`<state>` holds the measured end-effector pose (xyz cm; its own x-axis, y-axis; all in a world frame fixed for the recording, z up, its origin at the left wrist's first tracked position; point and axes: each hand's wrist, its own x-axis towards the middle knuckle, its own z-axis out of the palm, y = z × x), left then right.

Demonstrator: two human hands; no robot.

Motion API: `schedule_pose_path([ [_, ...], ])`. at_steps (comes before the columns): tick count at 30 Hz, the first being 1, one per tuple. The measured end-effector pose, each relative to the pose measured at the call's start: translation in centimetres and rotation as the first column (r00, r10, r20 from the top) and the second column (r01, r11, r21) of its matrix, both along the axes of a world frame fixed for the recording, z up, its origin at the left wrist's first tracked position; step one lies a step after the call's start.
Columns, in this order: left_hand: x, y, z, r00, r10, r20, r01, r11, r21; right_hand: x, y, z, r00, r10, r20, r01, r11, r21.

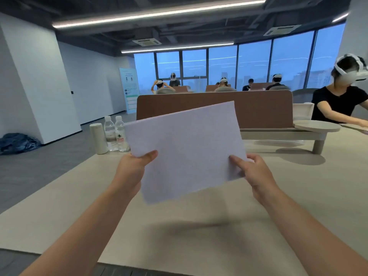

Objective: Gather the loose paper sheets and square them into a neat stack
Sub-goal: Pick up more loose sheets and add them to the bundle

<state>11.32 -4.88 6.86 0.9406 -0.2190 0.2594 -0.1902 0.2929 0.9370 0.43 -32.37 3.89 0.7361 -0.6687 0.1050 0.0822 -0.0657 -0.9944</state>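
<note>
Two hands hold the paper sheets (185,150) up in the air above the table (199,236). The paper is white, thin and flat, shaped like a tilted rectangle, with its right side higher. Its bottom edge looks a little blurry. The left hand (133,168) pinches the left edge, with the thumb on the front. The right hand (251,172) pinches the right edge the same way. How many sheets there are cannot be told.

The table is smooth and pale tan, and a dark shadow lies on it under the paper. At the far left of the table stand a cream cup (96,138) and two clear plastic water bottles (115,134), touching each other. One bottle has a red label, but the words are too small to read. A brown divider wall (264,110) stands behind the paper. Another person in a black shirt (338,102) sits to the right.
</note>
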Motion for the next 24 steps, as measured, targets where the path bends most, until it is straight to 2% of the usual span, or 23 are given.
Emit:
schedule_pose_path([
  [2, -1.1, 0.3, 1.1, 0.999, 0.024, -0.023, -0.025, 0.997, -0.078, -0.6, 1.0, -0.6, 0.996, 0.08, 0.038, -0.086, 0.978, 0.189],
  [5, -2.5, 0.1, 2.6, 0.997, 0.046, -0.056, -0.054, 0.987, -0.153, -1.3, 4.1, 0.1, 0.954, 0.277, 0.112, -0.299, 0.877, 0.376],
  [9, -5.2, -0.2, 4.1, 0.994, 0.036, -0.104, -0.061, 0.968, -0.245, -2.1, 8.9, 1.8, 0.86, 0.435, 0.266, -0.509, 0.709, 0.488],
  [12, -6.9, -0.4, 4.2, 0.995, -0.04, -0.09, 0.009, 0.948, -0.319, -2.5, 11.5, 3.4, 0.814, 0.448, 0.37, -0.58, 0.648, 0.493],
  [14, -7.7, -0.3, 3.5, 0.994, -0.094, -0.058, 0.069, 0.939, -0.337, -2.5, 12.3, 3.8, 0.829, 0.395, 0.396, -0.552, 0.693, 0.463],
  [18, -8.8, 0.8, 2.7, 0.982, -0.184, -0.05, 0.16, 0.938, -0.308, -2.5, 12.3, 4.0, 0.893, 0.307, 0.329, -0.414, 0.847, 0.333],
  [22, -8.1, 4.1, 3.1, 0.976, -0.119, -0.18, 0.072, 0.967, -0.246, -2.4, 11.0, 3.4, 0.935, 0.268, 0.232, -0.319, 0.92, 0.225],
  [24, -7.3, 5.9, 3.4, 0.982, -0.04, -0.183, 0.024, 0.996, -0.088, -2.2, 10.3, 3.1, 0.945, 0.272, 0.184, -0.303, 0.938, 0.17],
])
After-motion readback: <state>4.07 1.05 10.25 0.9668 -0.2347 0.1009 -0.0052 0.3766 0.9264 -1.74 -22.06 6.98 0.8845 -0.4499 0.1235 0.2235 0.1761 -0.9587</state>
